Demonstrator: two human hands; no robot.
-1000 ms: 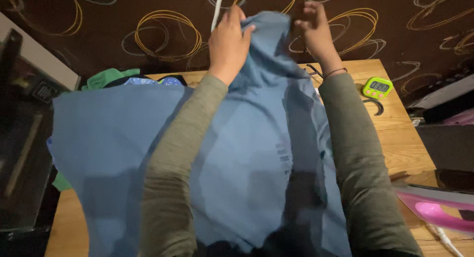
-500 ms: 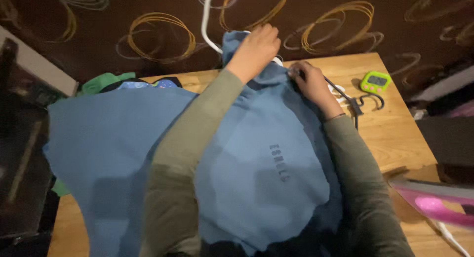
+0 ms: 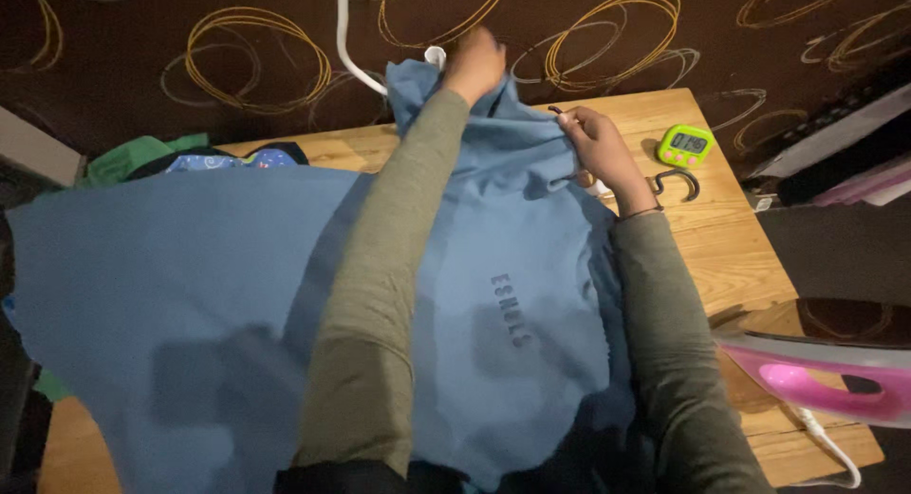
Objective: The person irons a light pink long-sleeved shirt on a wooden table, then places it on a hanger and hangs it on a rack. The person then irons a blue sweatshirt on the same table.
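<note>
Blue shirt [image 3: 493, 266]: soft, limp; best gripped along edges. Right hand [image 3: 600, 150] pinches its hem; left hand [image 3: 474, 62] blurred, grip unclear.

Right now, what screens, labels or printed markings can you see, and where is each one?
Digital timer: far right of the wooden table, small rounded lime-green case, grey screen with dark digits, pink buttons below.
Printed marking: middle of the blue garment, between the person's arms, one short line of dark letters.
No packages or signs in view.

Dim room — swirl-patterned brown wall [image 3: 142, 95], wooden table [image 3: 740, 257]
</note>
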